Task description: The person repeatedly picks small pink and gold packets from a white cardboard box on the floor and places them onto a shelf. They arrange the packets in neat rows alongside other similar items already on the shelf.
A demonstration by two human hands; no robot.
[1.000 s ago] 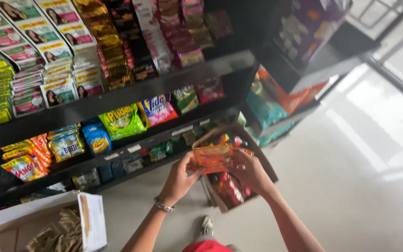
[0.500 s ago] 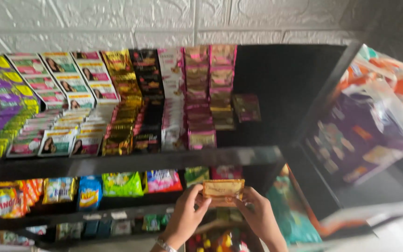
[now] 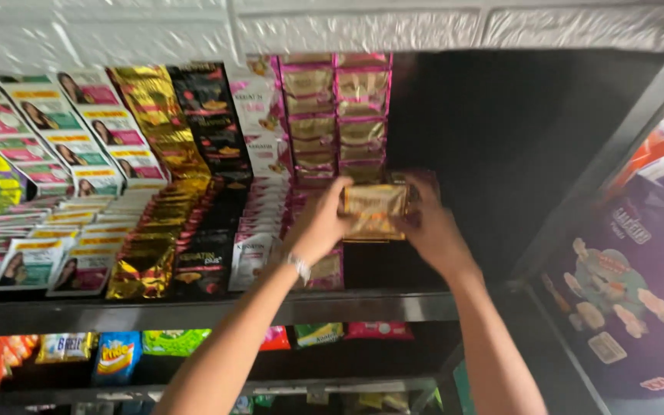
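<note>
Head view shows the left hand (image 3: 318, 224) and right hand (image 3: 433, 230) gripping opposite ends of a gold sachet bundle (image 3: 375, 206), its long axis running left-right between them, above the upper shelf (image 3: 363, 306), just beside the pink-and-gold sachet rows (image 3: 338, 115).

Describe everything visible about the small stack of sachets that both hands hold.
The stack of sachets is a flat bundle of shiny gold-and-pink foil packets, held level over the upper shelf, beside the pink rows. The left hand grips its left end, the right hand its right end. Motion blur hides finer detail.
</note>
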